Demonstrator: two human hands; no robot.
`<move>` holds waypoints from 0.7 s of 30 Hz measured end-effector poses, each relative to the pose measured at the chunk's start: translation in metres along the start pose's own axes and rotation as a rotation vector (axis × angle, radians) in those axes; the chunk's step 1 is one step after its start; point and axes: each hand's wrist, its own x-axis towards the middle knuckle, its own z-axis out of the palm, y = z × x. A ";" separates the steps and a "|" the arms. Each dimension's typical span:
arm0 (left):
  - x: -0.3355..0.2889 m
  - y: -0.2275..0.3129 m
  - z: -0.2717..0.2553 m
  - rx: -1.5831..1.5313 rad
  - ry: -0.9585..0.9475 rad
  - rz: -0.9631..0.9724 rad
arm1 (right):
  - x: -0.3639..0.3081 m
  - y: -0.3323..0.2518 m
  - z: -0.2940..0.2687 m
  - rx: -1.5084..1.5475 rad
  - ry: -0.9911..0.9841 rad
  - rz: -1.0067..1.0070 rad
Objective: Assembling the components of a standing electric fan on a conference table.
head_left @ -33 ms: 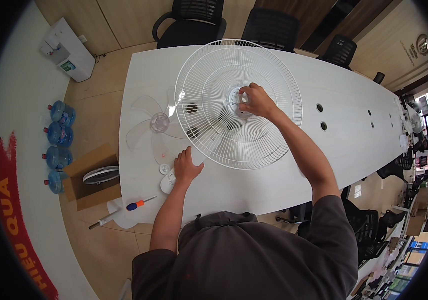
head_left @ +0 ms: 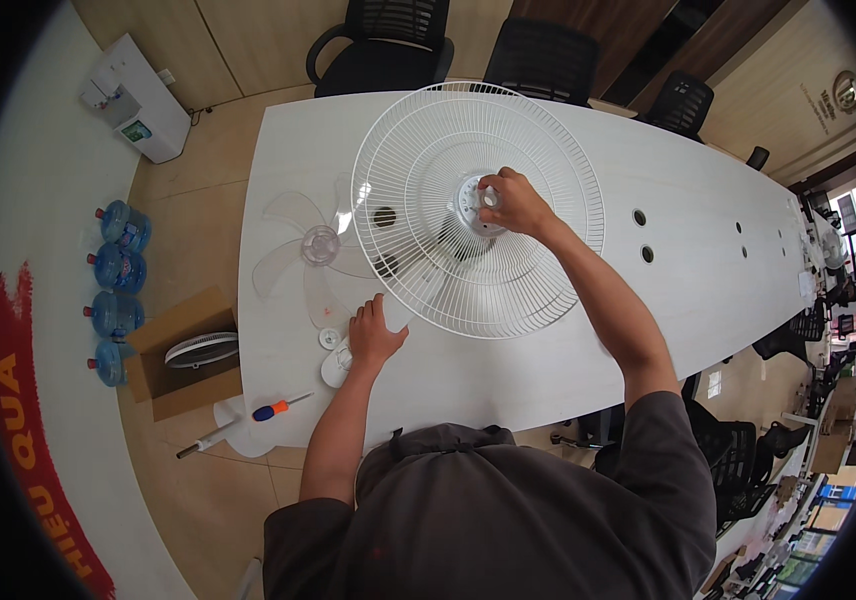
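a brown cardboard box (head_left: pixel 183 350) sits on the floor left of the white table (head_left: pixel 708 230), near four blue water bottles (head_left: pixel 113 290). nothing has moved since before. the right hand (head_left: pixel 515 203) fingers pinch the hub (head_left: pixel 473 203) of the wire fan guard (head_left: pixel 478 195) mid-table. the left hand (head_left: pixel 373 335) lies flat, fingers together, beside a clear plastic blade (head_left: pixel 313 255).

One wire fan guard (head_left: pixel 478 210), one clear fan blade (head_left: pixel 313 250), four water bottles (head_left: pixel 113 312), one screwdriver (head_left: pixel 273 409).
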 end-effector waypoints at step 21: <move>0.000 0.004 -0.003 0.032 -0.040 -0.018 | 0.007 0.012 0.063 -0.064 -0.026 0.167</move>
